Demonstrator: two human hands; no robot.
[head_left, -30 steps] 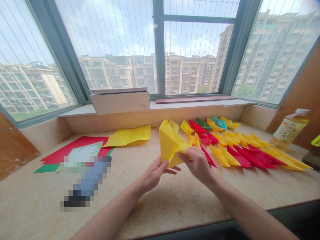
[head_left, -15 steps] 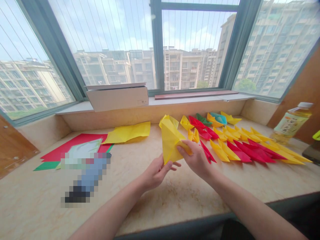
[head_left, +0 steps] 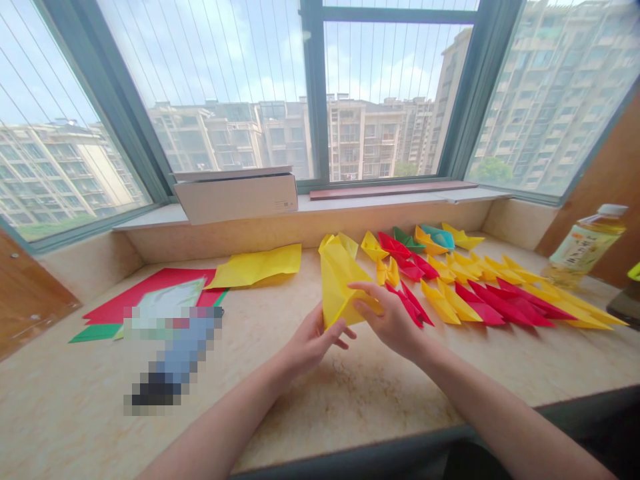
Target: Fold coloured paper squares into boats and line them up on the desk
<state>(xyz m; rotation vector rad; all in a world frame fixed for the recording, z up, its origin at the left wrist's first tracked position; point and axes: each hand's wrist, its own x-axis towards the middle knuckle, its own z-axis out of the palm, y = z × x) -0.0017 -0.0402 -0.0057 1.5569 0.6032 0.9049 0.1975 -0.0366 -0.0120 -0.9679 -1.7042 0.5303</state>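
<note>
A partly folded piece of yellow paper (head_left: 343, 277) is held up between my two hands, over the middle of the counter. My left hand (head_left: 316, 340) pinches its lower left corner between thumb and fingers. On the right side, the fingers and thumb of my right hand (head_left: 383, 313) close on a folded flap. Behind it, another yellow folded paper (head_left: 350, 245) is partly hidden. Folded paper boats in yellow, red, green and blue stand to the right, among them a red boat (head_left: 395, 247) and a yellow boat (head_left: 374, 247).
Rows of pointed yellow and red paper pieces (head_left: 505, 303) lie at the right, near a drink bottle (head_left: 585, 243). On the left are a yellow sheet (head_left: 255, 265), red sheets (head_left: 120, 300) and a pixelated item (head_left: 175, 360). A white box (head_left: 237, 197) stands on the sill.
My right hand's index finger has lifted and its grip on the flap has shifted slightly. The yellow paper has tilted a little and its right side looks more spread. My left hand stays at the lower corner.
</note>
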